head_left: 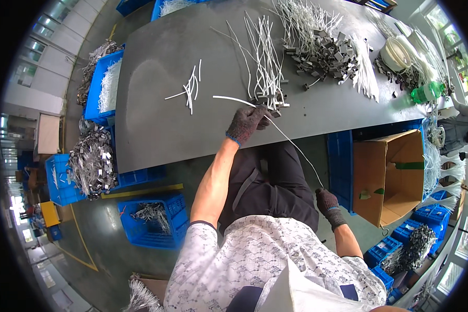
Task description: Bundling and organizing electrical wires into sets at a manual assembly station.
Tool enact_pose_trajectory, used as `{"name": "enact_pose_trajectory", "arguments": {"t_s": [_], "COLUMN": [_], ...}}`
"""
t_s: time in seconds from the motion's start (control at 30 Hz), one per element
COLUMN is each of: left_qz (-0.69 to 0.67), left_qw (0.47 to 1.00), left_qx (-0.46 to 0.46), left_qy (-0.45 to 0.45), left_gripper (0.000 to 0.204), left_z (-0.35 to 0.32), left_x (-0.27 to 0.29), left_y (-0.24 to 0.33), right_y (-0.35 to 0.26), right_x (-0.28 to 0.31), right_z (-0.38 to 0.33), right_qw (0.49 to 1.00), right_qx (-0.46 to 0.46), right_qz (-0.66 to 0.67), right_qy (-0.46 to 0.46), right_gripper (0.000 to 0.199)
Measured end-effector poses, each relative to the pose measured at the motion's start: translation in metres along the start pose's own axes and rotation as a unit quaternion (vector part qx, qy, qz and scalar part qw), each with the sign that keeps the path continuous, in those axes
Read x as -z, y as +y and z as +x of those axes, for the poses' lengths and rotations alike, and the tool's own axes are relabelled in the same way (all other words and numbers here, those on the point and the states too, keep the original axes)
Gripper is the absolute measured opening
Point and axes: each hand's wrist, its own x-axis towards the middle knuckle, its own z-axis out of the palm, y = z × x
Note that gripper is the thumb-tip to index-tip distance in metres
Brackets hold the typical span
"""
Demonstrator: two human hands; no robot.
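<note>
In a dark knit glove, my left hand (247, 124) is closed at the near table edge, pinching a white wire (296, 147). A thicker white sleeve (231, 98) sticks out leftward from the same fingers. The wire runs down past the edge to my right hand (328, 204), also gloved, closed on its lower end beside my thigh. Right by my left fingertips lies a group of dark metal blocks (272, 100) with white wires (265, 52) stretching away over the table. Several loose short white sleeves (191, 87) lie to the left. My left fingers hide where sleeve and wire meet.
The grey table (161, 125) carries a large heap of wired blocks (325, 57), a white roll (396, 54) and a green bottle (427, 92) on the right. Below stand an open cardboard box (369, 179) and a blue crate (179, 218). Another blue bin (93, 93) holds sleeves at left.
</note>
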Motion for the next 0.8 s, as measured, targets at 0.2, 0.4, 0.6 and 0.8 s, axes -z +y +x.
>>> {"name": "enact_pose_trajectory", "arguments": {"t_s": [0.2, 0.4, 0.6, 0.8], "left_qz": [0.026, -0.244, -0.283, -0.186], "left_qw": [0.997, 0.968, 0.938, 0.947], "left_qx": [0.036, 0.031, -0.109, -0.162], "left_qy": [-0.066, 0.046, 0.166, 0.206], "left_gripper": [0.042, 0.045, 0.038, 0.018], "left_z": [-0.006, -0.007, -0.003, -0.009], "left_x": [-0.026, -0.061, -0.067, -0.077], "left_y": [-0.017, -0.018, 0.004, 0.012], "right_y": [-0.001, -0.007, 0.001, -0.001], "right_x": [0.001, 0.003, -0.009, -0.013], "right_z": [-0.008, -0.014, -0.018, -0.022], "right_qw": [1.000, 0.999, 0.999, 0.999], "right_qx": [-0.004, -0.031, -0.037, -0.036], "right_qz": [0.015, 0.024, 0.035, 0.039], "right_qy": [-0.009, -0.001, -0.005, 0.011], "right_gripper": [0.016, 0.017, 0.015, 0.013]}}
